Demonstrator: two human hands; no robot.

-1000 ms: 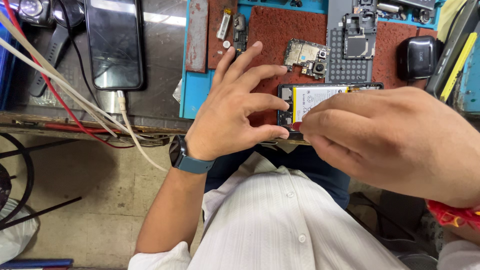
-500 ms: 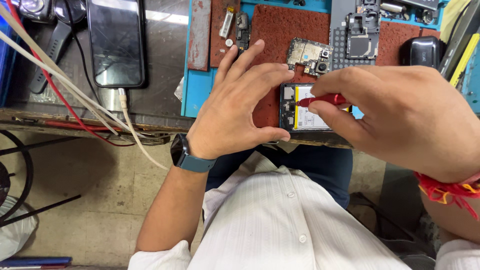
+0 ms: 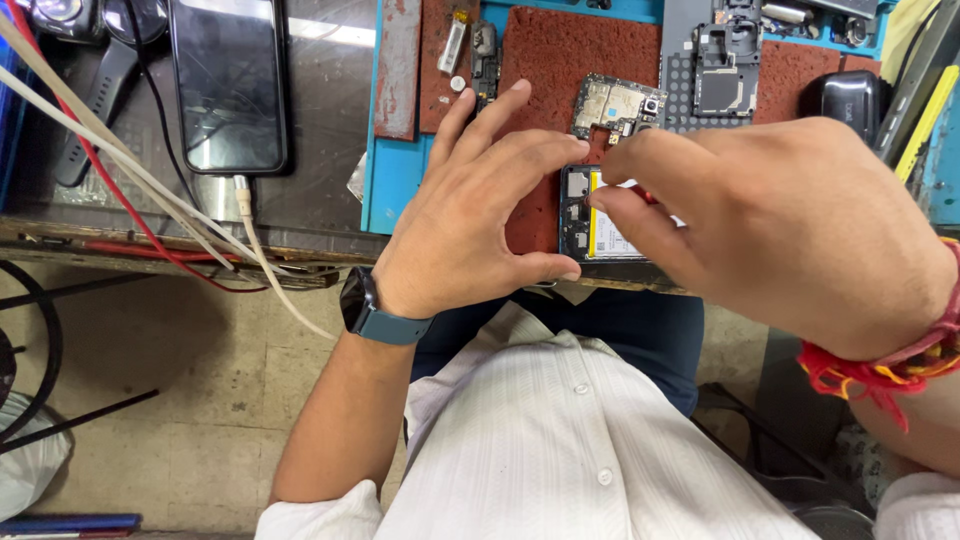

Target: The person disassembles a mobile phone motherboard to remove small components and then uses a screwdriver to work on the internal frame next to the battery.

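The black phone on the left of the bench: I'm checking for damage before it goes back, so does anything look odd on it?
Yes. The black phone lies face up on the grey bench with fine cracks across its glass. A white cable is plugged into its near end. Neither hand touches it.

The opened phone (image 3: 590, 215) lies flat, back cover off, on the red mat (image 3: 560, 60) at the near edge of the worktop (image 3: 330, 200), its long side running away from that edge. Its frame is dark, and inside sits a pale battery with a yellow strip along its left side. Dark circuit parts fill the narrow column left of the battery. The right part of the phone is hidden under fingers. A small red tool (image 3: 640, 193) shows only as a sliver above the battery, near the phone's far end; its shape and tip cannot be made out.
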